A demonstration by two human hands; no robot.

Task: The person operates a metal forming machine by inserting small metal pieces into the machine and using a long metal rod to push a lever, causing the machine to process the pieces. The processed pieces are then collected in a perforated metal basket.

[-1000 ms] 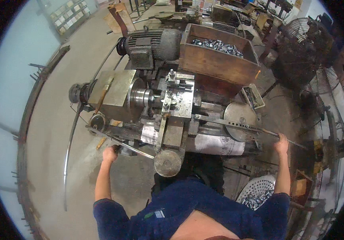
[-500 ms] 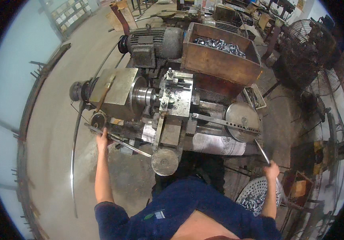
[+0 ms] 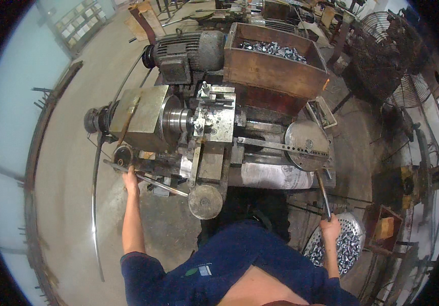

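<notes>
My left hand (image 3: 131, 179) is closed around a long metal lever (image 3: 158, 186) at the left. That lever runs to a small round metal disc (image 3: 205, 202) at the front of a lathe-like machine. My right hand (image 3: 330, 228) grips the lower end of a second metal lever (image 3: 323, 193), which slants up to a larger round plate (image 3: 307, 146). A bar with a row of holes (image 3: 275, 146) crosses from this plate to the slide. Between the levers, a tool block (image 3: 216, 120) with bolts stands beside the shiny spindle (image 3: 179, 120). Any workpiece there is too small to make out.
Behind the machine are an electric motor (image 3: 191, 53) and a wooden box (image 3: 275, 74) holding many small metal parts. Below my right hand sits a perforated basket (image 3: 353, 223) of similar parts, beside a small box (image 3: 385, 235). A large fan (image 3: 385, 48) stands at the far right.
My right hand has moved left and closer to my body, swinging its lever with it. My left hand keeps its grip in about the same place. The view has shifted slightly.
</notes>
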